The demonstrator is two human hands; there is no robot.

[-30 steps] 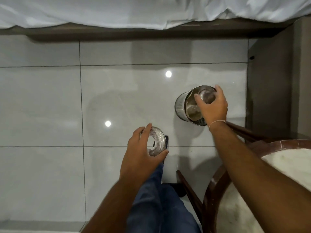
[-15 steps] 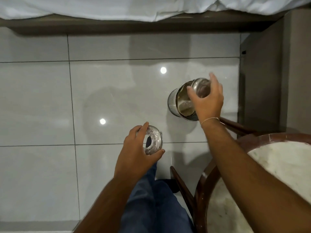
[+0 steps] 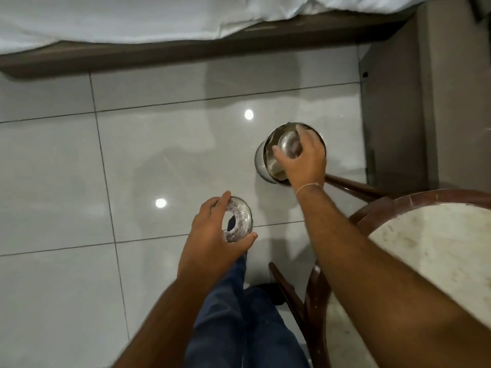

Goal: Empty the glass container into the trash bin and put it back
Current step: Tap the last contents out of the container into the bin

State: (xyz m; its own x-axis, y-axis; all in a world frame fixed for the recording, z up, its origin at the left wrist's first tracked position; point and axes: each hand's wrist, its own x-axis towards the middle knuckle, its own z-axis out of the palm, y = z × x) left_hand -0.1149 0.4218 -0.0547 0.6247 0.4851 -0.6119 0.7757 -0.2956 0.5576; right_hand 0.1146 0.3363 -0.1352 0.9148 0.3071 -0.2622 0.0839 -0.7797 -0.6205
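Note:
A small steel trash bin [image 3: 261, 159] stands on the tiled floor to the right of centre. My right hand [image 3: 303, 162] grips a round glass container [image 3: 291, 146] turned bottom-up over the bin's opening. What falls from it is hidden. My left hand [image 3: 212, 235] holds a ring-shaped glass lid [image 3: 240, 220] with a hole in its middle, out over the floor, lower and left of the bin.
A round marble-topped table [image 3: 438, 251] with a dark wooden rim and legs fills the lower right. A bed with white sheets [image 3: 132, 17] runs along the top. A grey cabinet [image 3: 393, 102] stands at the right. My blue trouser leg is below.
My right hand has turned the glass container further over the bin, so its base now faces up. The left hand with the lid has stayed put.

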